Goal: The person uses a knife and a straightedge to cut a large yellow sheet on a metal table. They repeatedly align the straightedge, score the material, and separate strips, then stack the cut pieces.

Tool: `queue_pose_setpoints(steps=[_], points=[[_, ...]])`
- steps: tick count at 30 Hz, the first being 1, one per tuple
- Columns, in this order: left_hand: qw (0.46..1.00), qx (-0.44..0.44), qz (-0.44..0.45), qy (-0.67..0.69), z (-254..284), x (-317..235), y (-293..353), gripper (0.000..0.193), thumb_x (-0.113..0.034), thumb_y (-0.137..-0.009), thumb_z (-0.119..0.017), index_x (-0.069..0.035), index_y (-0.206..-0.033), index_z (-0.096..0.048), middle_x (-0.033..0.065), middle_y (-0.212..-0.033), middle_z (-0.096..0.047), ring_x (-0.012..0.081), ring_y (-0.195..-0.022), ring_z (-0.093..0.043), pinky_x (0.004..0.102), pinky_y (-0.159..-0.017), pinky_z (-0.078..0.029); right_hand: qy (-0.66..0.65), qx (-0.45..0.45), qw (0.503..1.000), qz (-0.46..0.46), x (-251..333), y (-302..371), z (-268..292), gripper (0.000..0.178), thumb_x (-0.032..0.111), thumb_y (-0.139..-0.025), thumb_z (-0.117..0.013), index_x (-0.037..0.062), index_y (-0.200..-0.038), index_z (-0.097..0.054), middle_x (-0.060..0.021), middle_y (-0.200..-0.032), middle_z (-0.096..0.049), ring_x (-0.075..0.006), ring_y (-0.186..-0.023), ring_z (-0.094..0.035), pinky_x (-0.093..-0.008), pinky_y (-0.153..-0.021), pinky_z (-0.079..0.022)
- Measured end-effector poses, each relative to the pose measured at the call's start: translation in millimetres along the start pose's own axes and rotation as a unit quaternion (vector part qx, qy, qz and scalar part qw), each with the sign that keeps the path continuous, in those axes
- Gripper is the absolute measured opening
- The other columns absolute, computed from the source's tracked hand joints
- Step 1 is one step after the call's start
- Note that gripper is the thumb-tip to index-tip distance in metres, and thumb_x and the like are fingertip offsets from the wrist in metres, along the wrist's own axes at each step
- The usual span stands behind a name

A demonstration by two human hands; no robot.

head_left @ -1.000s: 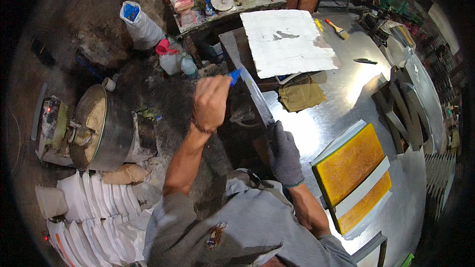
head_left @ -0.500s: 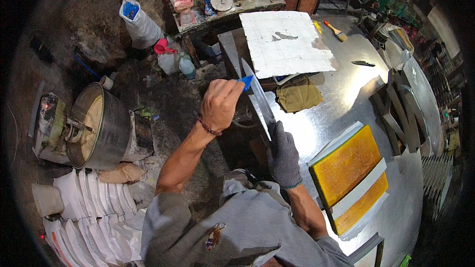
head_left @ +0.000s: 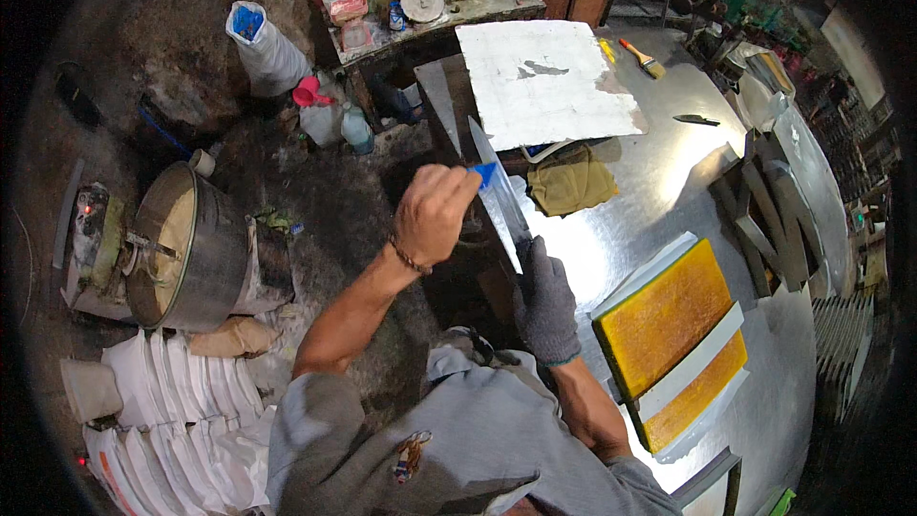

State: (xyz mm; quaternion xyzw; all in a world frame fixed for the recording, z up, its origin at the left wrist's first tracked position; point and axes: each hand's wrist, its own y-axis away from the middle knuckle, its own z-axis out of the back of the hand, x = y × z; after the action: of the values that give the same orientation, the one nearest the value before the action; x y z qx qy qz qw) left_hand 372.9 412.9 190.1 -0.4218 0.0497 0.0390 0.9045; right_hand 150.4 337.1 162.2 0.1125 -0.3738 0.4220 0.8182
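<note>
My right hand (head_left: 548,311), in a dark grey knit glove, is closed around the handle end of a long knife (head_left: 504,210). Its broad blade points away from me, over the left edge of the metal table. Bare, with a beaded bracelet at the wrist, my left hand (head_left: 435,215) pinches a small blue piece (head_left: 485,174), perhaps a plastic scraper, against the blade. To the right of the glove lies a yellow-brown slab (head_left: 664,315) of cake-like look, with a pale metal strip (head_left: 693,363) across it.
The metal table (head_left: 659,196) carries a folded olive cloth (head_left: 571,180), a worn white board (head_left: 549,86), a brush (head_left: 642,59), a small dark knife (head_left: 696,120) and stacked metal bars (head_left: 764,220). On the left stand a large mixing pot (head_left: 215,248) and white sacks (head_left: 181,377).
My left hand has moved a little toward me and to the right, and the blue piece sits slightly nearer the knife's handle. My right hand has stayed nearly still.
</note>
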Motion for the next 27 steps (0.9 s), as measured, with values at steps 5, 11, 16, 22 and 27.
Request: queue_pose_setpoints(steps=[5,11,16,22,27], points=[[0.999,0.029,0.001,0.017,1,-3,-5,0.017,-0.005,-0.089,-0.061,0.003,-0.102,-0.068,0.0116,-0.086,-0.060,0.0293,-0.083,-0.062,0.0426,-0.079,-0.050,-0.003,-0.013,1.000,0.015,-6,-1,-2,0.075,-0.002,-0.086,-0.065,0.0001,-0.154,-0.035,-0.0252,-0.113,-0.060,-0.0439,-0.102,-0.064,-0.0493,-0.084,-0.055],[1.000,0.014,0.020,-0.015,-3,4,-7,0.018,-0.004,-0.088,-0.061,0.002,-0.103,-0.069,0.0110,-0.085,-0.061,0.0292,-0.083,-0.062,0.0415,-0.081,-0.050,-0.010,0.000,1.000,0.023,-10,-1,-3,0.074,-0.003,-0.085,-0.065,-0.0015,-0.154,-0.036,-0.0253,-0.113,-0.060,-0.0436,-0.103,-0.064,-0.0486,-0.085,-0.054],[0.999,0.025,0.022,0.007,-2,-6,-3,0.019,-0.004,-0.088,-0.061,0.002,-0.104,-0.069,0.0112,-0.088,-0.063,0.0297,-0.085,-0.063,0.0420,-0.082,-0.051,0.009,0.000,1.000,0.018,-9,-5,-3,0.074,-0.002,-0.085,-0.066,-0.0014,-0.153,-0.036,-0.0258,-0.114,-0.060,-0.0442,-0.104,-0.063,-0.0481,-0.086,-0.054],[0.999,0.034,0.030,-0.002,-4,5,-4,0.019,-0.004,-0.089,-0.061,0.002,-0.104,-0.069,0.0110,-0.086,-0.062,0.0294,-0.083,-0.062,0.0421,-0.082,-0.051,0.007,-0.011,1.000,0.028,-14,-4,-4,0.076,-0.002,-0.085,-0.067,-0.0001,-0.154,-0.035,-0.0256,-0.116,-0.060,-0.0442,-0.104,-0.065,-0.0481,-0.085,-0.055],[0.998,0.030,0.041,-0.028,-4,12,-6,0.017,-0.003,-0.088,-0.061,0.002,-0.102,-0.069,0.0116,-0.087,-0.062,0.0300,-0.083,-0.062,0.0411,-0.082,-0.051,0.007,0.002,1.000,0.021,-11,-5,-4,0.075,-0.002,-0.086,-0.067,0.0004,-0.154,-0.035,-0.0256,-0.118,-0.060,-0.0441,-0.104,-0.065,-0.0481,-0.084,-0.055]])
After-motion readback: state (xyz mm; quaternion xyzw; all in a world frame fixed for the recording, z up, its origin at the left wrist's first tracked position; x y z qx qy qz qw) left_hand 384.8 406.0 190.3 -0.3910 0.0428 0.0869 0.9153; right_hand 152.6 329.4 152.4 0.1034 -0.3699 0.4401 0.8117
